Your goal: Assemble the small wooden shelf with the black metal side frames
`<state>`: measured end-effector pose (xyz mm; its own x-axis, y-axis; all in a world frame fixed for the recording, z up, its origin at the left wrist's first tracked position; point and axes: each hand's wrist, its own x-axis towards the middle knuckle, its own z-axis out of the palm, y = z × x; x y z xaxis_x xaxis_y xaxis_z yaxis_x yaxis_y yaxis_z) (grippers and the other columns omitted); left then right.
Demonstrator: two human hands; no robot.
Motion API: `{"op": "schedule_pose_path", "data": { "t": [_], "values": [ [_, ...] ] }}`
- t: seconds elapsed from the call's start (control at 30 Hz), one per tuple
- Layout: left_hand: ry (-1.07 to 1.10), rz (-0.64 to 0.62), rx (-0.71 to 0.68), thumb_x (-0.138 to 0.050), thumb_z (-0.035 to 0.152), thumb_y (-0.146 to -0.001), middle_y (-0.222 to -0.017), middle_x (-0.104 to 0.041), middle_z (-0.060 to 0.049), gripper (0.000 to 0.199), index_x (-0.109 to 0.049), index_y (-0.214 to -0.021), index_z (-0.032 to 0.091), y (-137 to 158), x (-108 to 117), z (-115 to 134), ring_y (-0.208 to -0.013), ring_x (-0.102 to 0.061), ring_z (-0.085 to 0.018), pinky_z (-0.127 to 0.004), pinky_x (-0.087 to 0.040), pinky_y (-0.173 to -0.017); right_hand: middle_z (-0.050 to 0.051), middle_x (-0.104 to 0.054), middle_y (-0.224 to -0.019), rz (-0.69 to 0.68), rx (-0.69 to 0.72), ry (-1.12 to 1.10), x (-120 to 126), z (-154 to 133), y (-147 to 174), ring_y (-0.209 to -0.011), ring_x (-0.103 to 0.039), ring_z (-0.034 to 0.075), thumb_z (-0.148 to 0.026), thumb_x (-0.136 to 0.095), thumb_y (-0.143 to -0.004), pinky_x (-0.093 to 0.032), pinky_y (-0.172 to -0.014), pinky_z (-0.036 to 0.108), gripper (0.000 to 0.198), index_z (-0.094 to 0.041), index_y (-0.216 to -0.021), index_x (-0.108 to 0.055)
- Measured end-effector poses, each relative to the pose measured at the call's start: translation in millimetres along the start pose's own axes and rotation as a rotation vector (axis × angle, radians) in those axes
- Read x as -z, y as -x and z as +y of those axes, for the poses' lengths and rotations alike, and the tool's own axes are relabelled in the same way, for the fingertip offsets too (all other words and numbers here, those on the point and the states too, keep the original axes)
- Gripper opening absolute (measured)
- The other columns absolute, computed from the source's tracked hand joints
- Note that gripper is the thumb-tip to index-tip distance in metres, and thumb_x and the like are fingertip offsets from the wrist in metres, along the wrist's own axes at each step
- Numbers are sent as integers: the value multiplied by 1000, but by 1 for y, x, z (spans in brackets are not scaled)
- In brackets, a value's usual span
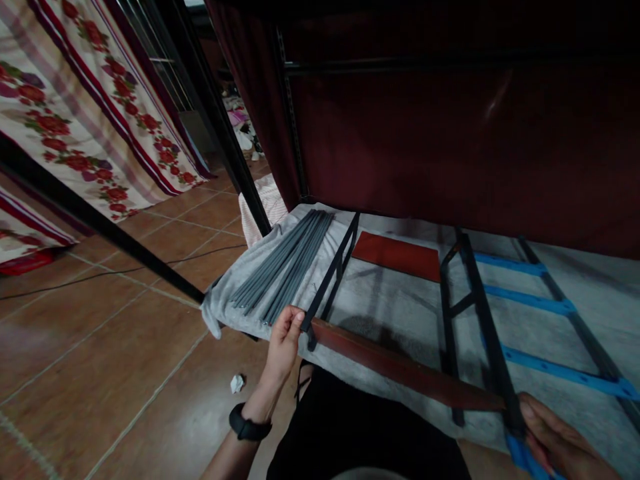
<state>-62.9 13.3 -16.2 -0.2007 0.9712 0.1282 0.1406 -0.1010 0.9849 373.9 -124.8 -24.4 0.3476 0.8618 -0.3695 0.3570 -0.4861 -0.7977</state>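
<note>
My left hand [285,337], with a black band on the wrist, pinches the near end of a black metal side frame [327,277]. At lower right, my right hand [555,433] is closed on the near end of another black side frame [483,313]; its fingers are partly hidden. Between these frames runs a reddish-brown board [400,363] standing on edge along the near side. A flat orange-red panel [395,255] spans the frames farther back. Several grey rods [290,267] lie in a loose bundle left of my left hand. Blue slats [530,299] cross dark bars at the right.
Everything rests on a grey cloth [400,307] over a bed-like platform. Black posts [220,127] and a black rail [115,220] stand at the left, a maroon curtain [450,153] behind. Crumpled paper [237,383] and a thin cable [165,264] lie on the tiled floor.
</note>
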Motion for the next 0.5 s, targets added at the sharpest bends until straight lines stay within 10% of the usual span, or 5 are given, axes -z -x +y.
{"op": "schedule_pose_path", "data": {
  "t": [0.2, 0.5],
  "values": [
    [-2, 25, -35, -63, 54, -84, -75, -55, 1, 34, -62, -84, 20, -2, 3, -21, -71, -50, -13, -22, -41, -62, -3, -39, -43, -99, -14, -87, -11, -29, 15, -46, -35, 12, -85, -49, -73, -37, -52, 28, 65, -23, -56, -45],
    [114, -51, 156, -70, 55, -78, -67, -51, 5, 39, -61, -86, 18, -13, 11, -24, -56, -44, -8, -20, -36, -54, -2, -47, -57, 180, 53, -114, -27, -33, 27, -57, -47, 15, -83, -54, -72, -44, -56, 28, 58, -25, -66, -50]
  ]
}}
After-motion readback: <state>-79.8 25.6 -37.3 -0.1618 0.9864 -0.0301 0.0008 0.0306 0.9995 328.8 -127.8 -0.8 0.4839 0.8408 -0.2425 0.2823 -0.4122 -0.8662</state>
